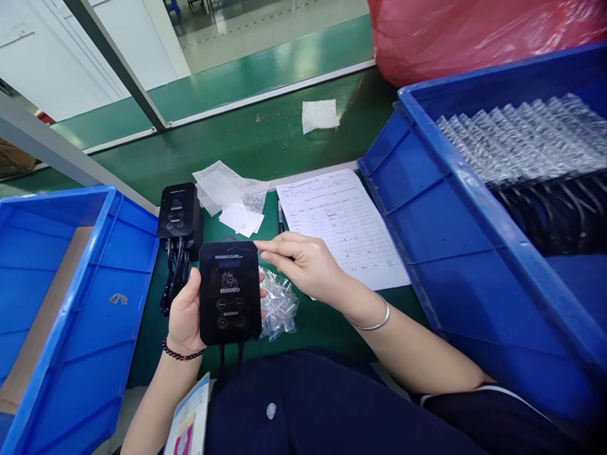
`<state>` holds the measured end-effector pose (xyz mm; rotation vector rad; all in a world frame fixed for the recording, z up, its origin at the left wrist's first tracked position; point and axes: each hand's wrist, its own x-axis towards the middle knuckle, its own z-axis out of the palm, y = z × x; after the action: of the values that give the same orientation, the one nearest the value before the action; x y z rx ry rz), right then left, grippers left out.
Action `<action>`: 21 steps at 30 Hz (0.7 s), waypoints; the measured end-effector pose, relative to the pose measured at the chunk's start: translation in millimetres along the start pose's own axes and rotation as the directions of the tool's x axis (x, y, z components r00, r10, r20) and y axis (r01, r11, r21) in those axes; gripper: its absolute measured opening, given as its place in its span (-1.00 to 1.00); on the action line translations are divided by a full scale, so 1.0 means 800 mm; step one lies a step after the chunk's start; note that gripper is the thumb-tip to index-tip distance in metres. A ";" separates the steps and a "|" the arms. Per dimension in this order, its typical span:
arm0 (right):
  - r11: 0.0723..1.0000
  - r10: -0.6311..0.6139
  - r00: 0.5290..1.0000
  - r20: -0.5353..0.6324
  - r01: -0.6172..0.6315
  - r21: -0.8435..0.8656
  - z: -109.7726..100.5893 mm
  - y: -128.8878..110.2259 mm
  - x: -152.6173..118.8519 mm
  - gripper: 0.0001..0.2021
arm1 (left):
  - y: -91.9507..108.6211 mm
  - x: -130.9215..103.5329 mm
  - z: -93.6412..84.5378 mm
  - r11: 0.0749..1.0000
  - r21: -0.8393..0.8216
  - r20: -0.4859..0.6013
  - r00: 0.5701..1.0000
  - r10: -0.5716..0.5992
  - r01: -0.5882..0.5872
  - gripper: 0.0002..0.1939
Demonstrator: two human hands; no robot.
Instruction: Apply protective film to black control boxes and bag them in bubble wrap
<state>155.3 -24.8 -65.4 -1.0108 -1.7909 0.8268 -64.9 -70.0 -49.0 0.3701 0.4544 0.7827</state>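
A black RHINO controller box (229, 293) rests in my left hand (184, 318), whose fingers wrap round it from behind, thumb on the left edge. Its glossy front faces up, with a dim display and printed buttons, and cables hang from the lower end. At the box's top right corner, my right hand (297, 257) pinches thumb and forefinger together; whatever is between them is too small to make out. Crumpled clear plastic (277, 305) lies beneath, right of the box. A second black controller (177, 208) with bundled cables (173, 272) lies behind my left hand.
Blue bins stand at the left (95, 314) and right (463, 248); the right one holds rows of clear-wrapped black items (529, 140). Printed forms (343, 226), a pen (280, 216), bubble wrap (232, 188) and white cards (241, 221) lie on the green table. A red bag (490, 28) is behind.
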 end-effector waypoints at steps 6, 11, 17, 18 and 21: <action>0.998 -0.041 0.999 -0.011 0.040 -0.055 0.000 0.001 -0.001 -0.75 | -0.001 0.001 0.000 1.000 0.023 -0.032 0.999 -0.004 0.004 -0.30; 0.992 -0.063 0.998 -0.023 0.060 -0.115 0.000 0.002 -0.002 -0.75 | -0.001 0.002 0.002 0.999 0.037 -0.042 0.999 0.001 0.001 -0.31; 0.988 -0.084 0.997 -0.001 0.083 -0.128 -0.002 0.000 -0.002 -0.75 | -0.001 0.002 0.002 1.000 0.007 -0.026 1.000 -0.001 0.001 -0.31; 0.987 -0.087 0.996 -0.004 0.086 -0.138 -0.002 0.000 -0.002 -0.74 | -0.001 0.001 0.003 1.000 0.010 -0.025 1.000 0.001 -0.001 -0.31; 0.980 -0.099 0.995 -0.017 0.095 -0.173 -0.002 -0.002 -0.002 -0.74 | -0.001 0.001 0.003 1.000 0.027 -0.022 1.000 0.015 -0.015 -0.32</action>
<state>157.1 -26.9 -64.3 -1.0299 -1.8989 0.6053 -62.6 -70.7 -47.6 0.3908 0.4835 0.7964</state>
